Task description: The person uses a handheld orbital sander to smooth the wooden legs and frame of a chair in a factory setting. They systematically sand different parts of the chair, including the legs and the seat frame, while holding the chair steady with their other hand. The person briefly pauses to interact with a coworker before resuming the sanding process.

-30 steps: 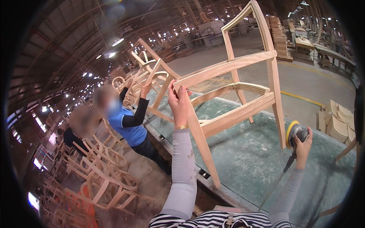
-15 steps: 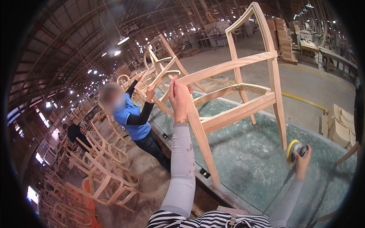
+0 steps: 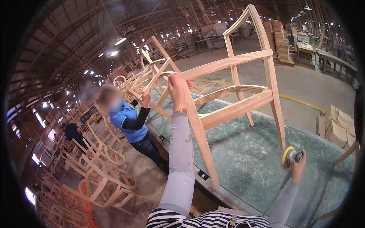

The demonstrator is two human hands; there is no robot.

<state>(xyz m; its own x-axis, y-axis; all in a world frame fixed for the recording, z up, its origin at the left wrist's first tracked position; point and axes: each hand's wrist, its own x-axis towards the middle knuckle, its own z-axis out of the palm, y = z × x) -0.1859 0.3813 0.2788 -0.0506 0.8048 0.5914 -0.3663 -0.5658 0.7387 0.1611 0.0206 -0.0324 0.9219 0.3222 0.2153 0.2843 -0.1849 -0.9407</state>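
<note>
A bare wooden chair frame (image 3: 235, 110) stands on a dusty green table (image 3: 243, 152), its legs resting on the surface. My left hand (image 3: 178, 91) is closed around the frame's near upper corner, where the rail meets the leg. Lower at the right, my right hand (image 3: 298, 167) grips a round orbital sander (image 3: 291, 157) with a yellow-edged pad. The pad is turned on its side, just below and beside the foot of the frame's right leg; whether they touch I cannot tell. A hose (image 3: 279, 192) runs from the sander toward me.
A co-worker in a blue shirt (image 3: 131, 119) handles another chair frame (image 3: 157, 72) further along the table. Several chair frames (image 3: 102, 171) crowd the floor at left. Curved wooden pieces (image 3: 340, 123) are stacked beyond the table's right side; more stacked wood (image 3: 279, 41) stands farther back.
My right hand and the sander have shifted slightly left and down. The co-worker's hands have moved lower on the other frame. My left hand keeps its hold.
</note>
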